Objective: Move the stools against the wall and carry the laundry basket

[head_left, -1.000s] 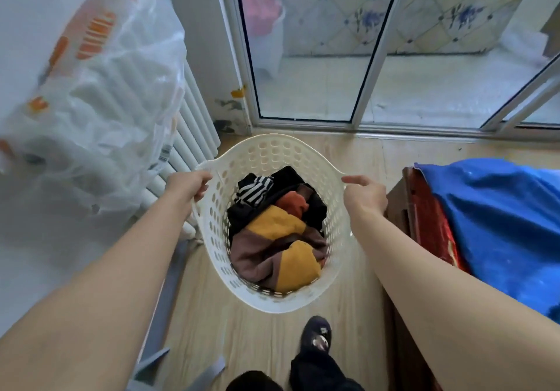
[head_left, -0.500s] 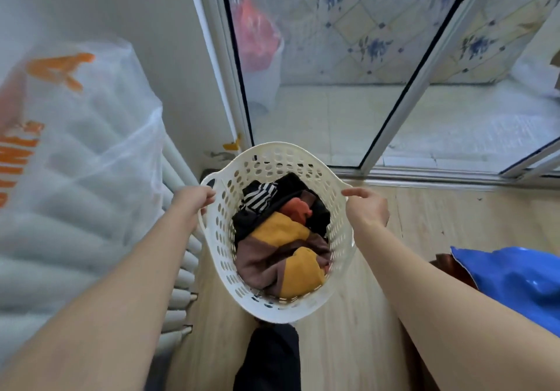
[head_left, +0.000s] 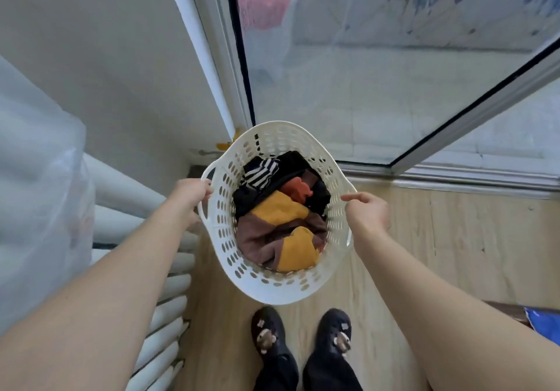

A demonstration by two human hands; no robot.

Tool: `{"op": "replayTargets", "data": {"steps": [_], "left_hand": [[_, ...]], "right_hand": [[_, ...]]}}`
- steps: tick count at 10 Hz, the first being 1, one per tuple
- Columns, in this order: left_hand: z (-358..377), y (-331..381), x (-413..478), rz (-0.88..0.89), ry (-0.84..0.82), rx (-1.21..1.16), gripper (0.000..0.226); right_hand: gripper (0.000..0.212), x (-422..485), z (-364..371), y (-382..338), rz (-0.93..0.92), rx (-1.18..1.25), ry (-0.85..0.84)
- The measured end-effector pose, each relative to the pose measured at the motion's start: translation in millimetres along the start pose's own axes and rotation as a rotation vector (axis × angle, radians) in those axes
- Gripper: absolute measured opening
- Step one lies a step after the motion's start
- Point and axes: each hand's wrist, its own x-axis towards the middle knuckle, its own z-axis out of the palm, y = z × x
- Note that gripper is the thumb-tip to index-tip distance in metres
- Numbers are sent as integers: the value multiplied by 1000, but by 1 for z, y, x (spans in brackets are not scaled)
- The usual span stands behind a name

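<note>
White radiator point(head_left: 142, 208) running along left wall w/ plastic bag point(head_left: 39, 196) lying on it; glass sliding door point(head_left: 378, 72) standing ahead, black slippers point(head_left: 303, 339) showing below.

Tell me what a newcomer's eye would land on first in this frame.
The white basket at centre, held above the wooden floor and filled with clothes in mustard, brown, black and stripes. The left hand and right hand grip its opposite rims. Next come the glass door just ahead and the black slippers below the basket.
</note>
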Motion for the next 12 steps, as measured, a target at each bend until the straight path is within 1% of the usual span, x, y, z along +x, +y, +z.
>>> {"op": "replayTargets", "data": {"steps": [1, 2, 4, 6, 7, 8, 9, 10, 11, 12], "left_hand": [[15, -2, 50, -12, 19, 5, 34], [25, -5, 81, -20, 6, 32, 36], [47, -11, 128, -35, 4, 56, 35], [56, -24, 152, -61, -9, 113, 36], [58, -33, 162, -68, 3, 135, 37], [56, -42, 168, -91, 15, 150, 34], [53, -50, 173, -76, 39, 161, 32], [54, -53, 175, -36, 68, 212, 30], [60, -51, 168, 71, 121, 292, 35], [61, -40, 153, 241, 215, 341, 49]], "right_hand": [[37, 41, 32, 5, 10, -15, -20], [38, 68, 51, 10, 13, -10, -70], [40, 111, 78, 22, 30, -21, -71], [40, 130, 88, 35, 49, -23, -68], [44, 138, 92, 40, 54, -35, -78], [42, 143, 95, 46, 68, -29, -91], [38, 147, 94, 55, 78, -56, -89], [39, 148, 90, 56, 54, -147, -77], [37, 149, 85, 52, 18, -209, -31], [29, 144, 77, 38, -33, -276, -1]]}}
